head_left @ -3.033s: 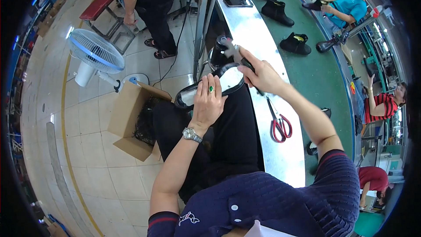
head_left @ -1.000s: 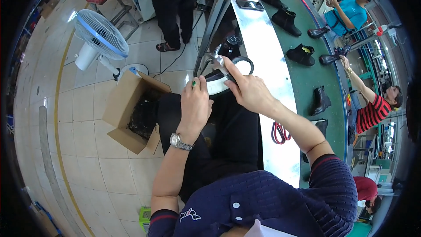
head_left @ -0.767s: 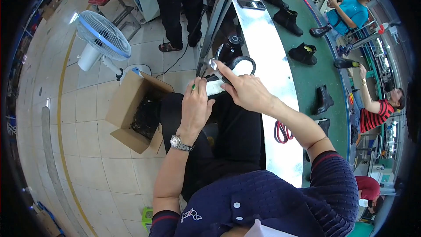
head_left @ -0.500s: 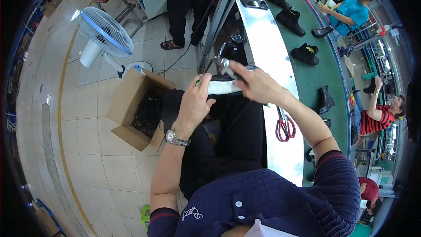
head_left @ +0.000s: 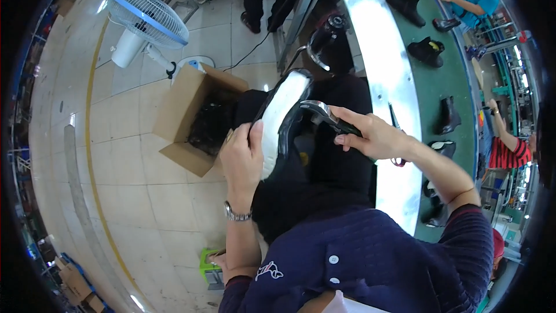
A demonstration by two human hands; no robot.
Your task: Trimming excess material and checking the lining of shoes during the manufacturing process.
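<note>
My left hand [head_left: 242, 153] grips a black shoe [head_left: 285, 139] by its near-left side. The shoe lies tilted over my lap with its long white underside [head_left: 279, 113] turned up and its toe pointing away. In my right hand [head_left: 376, 134] is a hammer [head_left: 324, 111] with a curved silver head and dark handle. Its head is beside the right edge of the shoe, close to the upper; whether it touches cannot be made out. My fingers are closed around the handle.
An open cardboard box [head_left: 184, 116] with black material stands left on the tiled floor, near a fan [head_left: 147, 17]. To my right runs a metal ledge [head_left: 399, 197] with scissors [head_left: 397, 139], beside a green conveyor [head_left: 431, 93] carrying black boots. Other people sit beyond it.
The shoe has turned from lying crosswise to pointing away from me. The hammer has come off the shoe's far end to its right side. My view has shifted.
</note>
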